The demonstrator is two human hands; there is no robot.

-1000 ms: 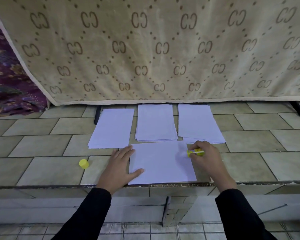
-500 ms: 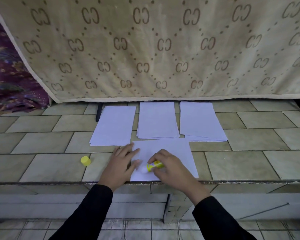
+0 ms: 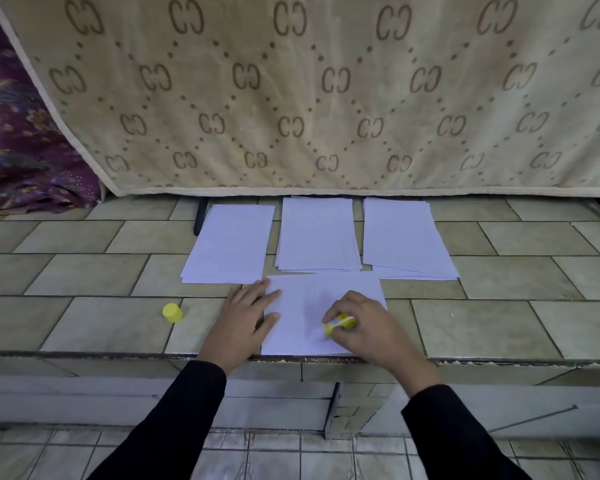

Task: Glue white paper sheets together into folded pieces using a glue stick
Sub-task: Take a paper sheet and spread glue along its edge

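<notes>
A white paper sheet [image 3: 309,306] lies flat at the front edge of the tiled ledge. My left hand [image 3: 243,320] rests flat on its left edge, fingers straight, pressing it down. My right hand [image 3: 368,327] grips a yellow glue stick [image 3: 338,323], whose tip touches the sheet near its lower middle. The stick's yellow cap [image 3: 172,312] stands on the tiles to the left of my left hand.
Three piles of white sheets lie behind the working sheet: left pile [image 3: 231,244], middle pile [image 3: 317,233], right pile [image 3: 406,237]. A patterned beige mattress [image 3: 326,98] stands upright behind them. The tiled ledge [image 3: 84,355] drops off just in front of the sheet.
My right hand swept the glue stick from the sheet's upper right to its lower left, then back toward the lower middle. My left hand stayed on the left edge.
</notes>
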